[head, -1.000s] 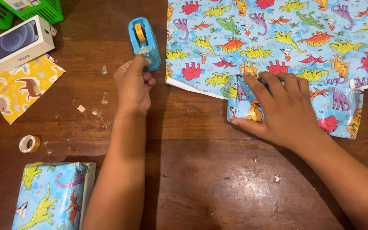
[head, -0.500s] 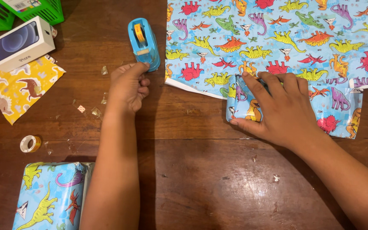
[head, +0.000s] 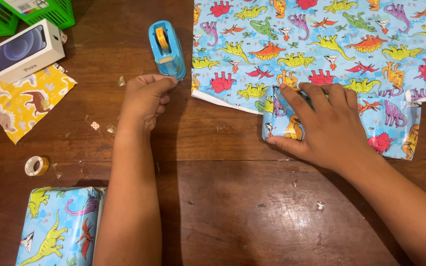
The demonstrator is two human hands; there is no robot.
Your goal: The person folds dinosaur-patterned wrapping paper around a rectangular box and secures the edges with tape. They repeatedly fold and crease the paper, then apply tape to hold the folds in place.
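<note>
Head view: left hand (head: 145, 98) pinched beside tape dispenser (head: 166, 49); right hand (head: 327, 125) flat, pressing wrapped parcel (head: 284, 123).

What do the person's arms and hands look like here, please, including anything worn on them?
Both arms are bare as far as the picture reaches: no sleeves, gloves, watch or bracelet show. The left hand and the right hand carry no visible rings. The fingernails look short and unpainted. No marks or bandages are visible on either forearm.
</note>
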